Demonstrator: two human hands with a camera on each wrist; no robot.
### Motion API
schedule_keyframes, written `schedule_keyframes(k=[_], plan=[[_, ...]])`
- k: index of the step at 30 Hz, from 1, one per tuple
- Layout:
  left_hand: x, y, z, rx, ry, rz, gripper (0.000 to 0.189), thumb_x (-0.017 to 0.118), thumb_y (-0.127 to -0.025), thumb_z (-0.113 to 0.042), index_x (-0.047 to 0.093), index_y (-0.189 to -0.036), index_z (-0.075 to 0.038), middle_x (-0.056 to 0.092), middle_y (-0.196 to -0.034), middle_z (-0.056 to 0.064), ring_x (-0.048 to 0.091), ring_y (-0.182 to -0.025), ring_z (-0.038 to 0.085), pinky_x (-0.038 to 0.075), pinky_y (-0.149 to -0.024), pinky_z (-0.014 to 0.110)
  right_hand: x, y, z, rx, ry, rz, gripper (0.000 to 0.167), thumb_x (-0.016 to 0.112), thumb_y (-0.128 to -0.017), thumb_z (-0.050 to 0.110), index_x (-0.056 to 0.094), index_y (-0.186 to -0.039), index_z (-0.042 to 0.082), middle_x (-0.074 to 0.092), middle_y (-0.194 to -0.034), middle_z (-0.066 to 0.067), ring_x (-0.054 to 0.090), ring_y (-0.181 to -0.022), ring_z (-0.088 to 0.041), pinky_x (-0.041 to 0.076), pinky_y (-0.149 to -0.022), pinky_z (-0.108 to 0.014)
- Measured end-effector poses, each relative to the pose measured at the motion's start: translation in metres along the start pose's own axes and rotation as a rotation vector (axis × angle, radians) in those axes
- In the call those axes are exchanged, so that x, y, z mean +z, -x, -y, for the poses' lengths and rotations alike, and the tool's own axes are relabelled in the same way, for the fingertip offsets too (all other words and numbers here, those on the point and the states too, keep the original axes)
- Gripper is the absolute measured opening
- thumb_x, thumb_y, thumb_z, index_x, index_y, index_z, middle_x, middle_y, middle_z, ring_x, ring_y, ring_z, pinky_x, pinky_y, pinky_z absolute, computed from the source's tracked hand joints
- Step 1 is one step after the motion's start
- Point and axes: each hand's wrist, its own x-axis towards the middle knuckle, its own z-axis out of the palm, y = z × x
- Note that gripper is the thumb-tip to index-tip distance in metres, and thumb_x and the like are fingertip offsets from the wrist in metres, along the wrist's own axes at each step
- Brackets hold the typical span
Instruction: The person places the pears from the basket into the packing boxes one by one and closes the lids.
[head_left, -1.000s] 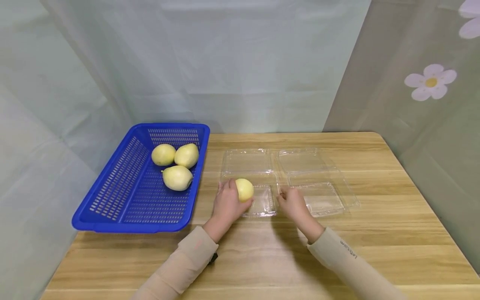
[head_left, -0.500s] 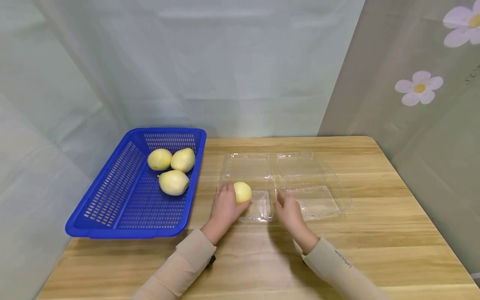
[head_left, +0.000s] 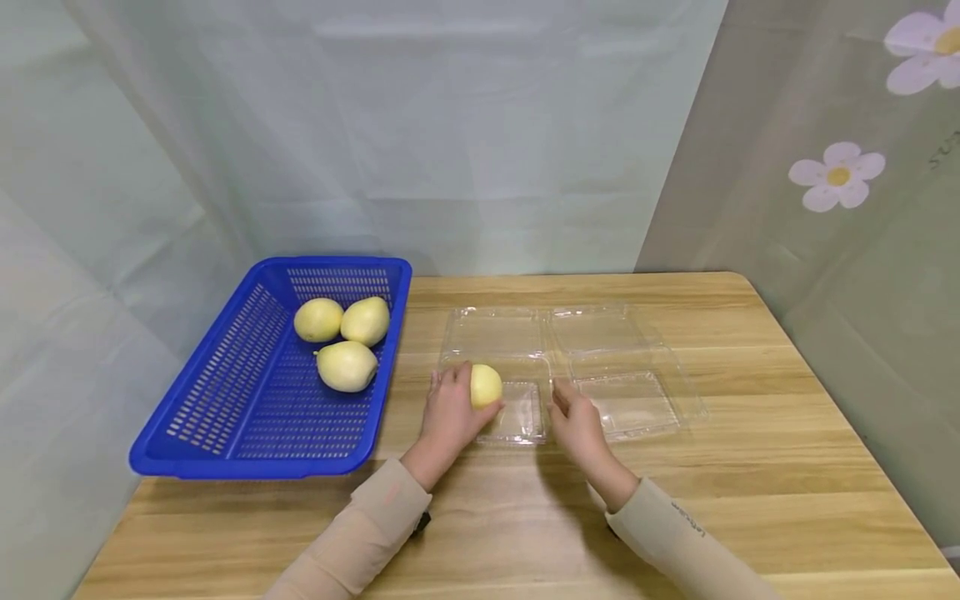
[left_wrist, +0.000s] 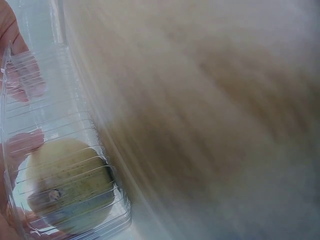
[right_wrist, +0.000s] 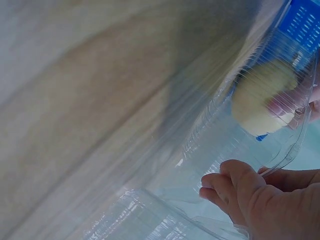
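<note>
A pale yellow pear (head_left: 487,387) is in my left hand (head_left: 447,410), whose fingers curl round its left side. It sits in the near half of a clear plastic clamshell box (head_left: 521,417), toward the left; through the ribbed wall in the left wrist view, the pear (left_wrist: 70,185) shows its dark end spot. My right hand (head_left: 579,427) pinches the right rim of that same box, thumb and fingers on either side of the edge in the right wrist view. The box's lid half (head_left: 495,331) lies folded back behind.
Another clear clamshell box (head_left: 633,402) lies spread out just right of my right hand. On the left stands a blue plastic basket (head_left: 270,468) with three pale yellow pears (head_left: 347,367) at its right side. A curtain (head_left: 480,167) hangs behind the wooden table (head_left: 780,467).
The head view has shifted slightly between the first and second frames. My left hand still holds the pear in the box, and my right hand stays at the rim with hardly any movement.
</note>
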Motion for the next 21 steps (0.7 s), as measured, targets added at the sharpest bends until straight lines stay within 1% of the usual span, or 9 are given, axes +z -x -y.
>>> schedule_keyframes(k=[3, 5, 8, 10, 12, 15, 19, 21], plan=[[0.0000, 0.0000, -0.0004, -0.007, 0.004, 0.000, 0.075, 0.082, -0.070, -0.041, 0.053, -0.122, 0.005, 0.058, -0.115, 0.027, 0.058, -0.110, 0.045, 0.035, -0.107, 0.054, -0.0007, 0.0002, 0.0011, 0.016, -0.020, 0.008, 0.043, 0.051, -0.089, -0.009, 0.043, -0.129, -0.019, 0.048, -0.130, -0.035, 0.052, -0.118, -0.044, 0.045, -0.097, -0.045], [0.0002, -0.0005, -0.0007, -0.013, 0.000, 0.006, 0.076, 0.081, -0.070, -0.042, 0.053, -0.122, 0.006, 0.057, -0.118, 0.027, 0.056, -0.112, 0.045, 0.037, -0.106, 0.055, -0.0013, -0.0003, 0.0017, 0.055, -0.048, 0.017, 0.043, 0.051, -0.090, -0.007, 0.043, -0.131, -0.017, 0.048, -0.131, -0.033, 0.051, -0.121, -0.043, 0.047, -0.097, -0.044], [0.0002, -0.0015, -0.0015, -0.016, -0.005, 0.012, 0.077, 0.081, -0.071, -0.042, 0.051, -0.123, 0.007, 0.054, -0.121, 0.027, 0.054, -0.115, 0.045, 0.040, -0.103, 0.054, -0.0020, -0.0023, 0.0014, 0.118, -0.101, 0.025, 0.044, 0.051, -0.091, -0.005, 0.043, -0.133, -0.015, 0.048, -0.133, -0.031, 0.048, -0.124, -0.041, 0.045, -0.100, -0.043], [0.0001, -0.0018, -0.0018, -0.013, -0.011, 0.013, 0.077, 0.080, -0.071, -0.042, 0.051, -0.123, 0.008, 0.054, -0.121, 0.027, 0.053, -0.115, 0.044, 0.041, -0.103, 0.054, -0.0024, -0.0032, 0.0009, 0.145, -0.141, 0.027, 0.043, 0.050, -0.091, -0.006, 0.042, -0.133, -0.015, 0.047, -0.133, -0.032, 0.046, -0.126, -0.041, 0.044, -0.101, -0.042], [-0.0002, -0.0019, -0.0020, -0.013, -0.013, 0.008, 0.077, 0.080, -0.071, -0.042, 0.051, -0.123, 0.008, 0.055, -0.121, 0.027, 0.053, -0.116, 0.044, 0.041, -0.103, 0.053, -0.0027, -0.0037, 0.0006, 0.148, -0.168, 0.027, 0.043, 0.050, -0.091, -0.008, 0.042, -0.132, -0.017, 0.046, -0.133, -0.033, 0.045, -0.126, -0.042, 0.041, -0.103, -0.043], [-0.0007, -0.0021, -0.0022, -0.007, -0.020, 0.007, 0.077, 0.080, -0.072, -0.042, 0.050, -0.122, 0.009, 0.056, -0.120, 0.026, 0.054, -0.116, 0.042, 0.037, -0.107, 0.051, -0.0028, -0.0035, 0.0010, 0.145, -0.191, 0.027, 0.043, 0.049, -0.091, -0.009, 0.041, -0.131, -0.018, 0.045, -0.133, -0.034, 0.045, -0.126, -0.043, 0.040, -0.103, -0.043], [0.0001, -0.0019, -0.0019, 0.007, -0.036, 0.010, 0.080, 0.078, -0.073, -0.046, 0.050, -0.123, 0.010, 0.057, -0.120, 0.025, 0.054, -0.116, 0.040, 0.032, -0.111, 0.048, -0.0023, -0.0029, 0.0013, 0.150, -0.200, 0.028, 0.044, 0.049, -0.090, -0.009, 0.040, -0.132, -0.018, 0.044, -0.133, -0.034, 0.044, -0.126, -0.042, 0.040, -0.102, -0.042], [0.0009, -0.0015, -0.0016, 0.012, -0.039, 0.005, 0.080, 0.078, -0.073, -0.047, 0.050, -0.123, 0.010, 0.057, -0.120, 0.025, 0.054, -0.115, 0.039, 0.032, -0.111, 0.049, -0.0023, -0.0026, 0.0012, 0.153, -0.201, 0.030, 0.044, 0.049, -0.091, -0.008, 0.040, -0.132, -0.018, 0.044, -0.133, -0.034, 0.044, -0.127, -0.042, 0.039, -0.103, -0.042]])
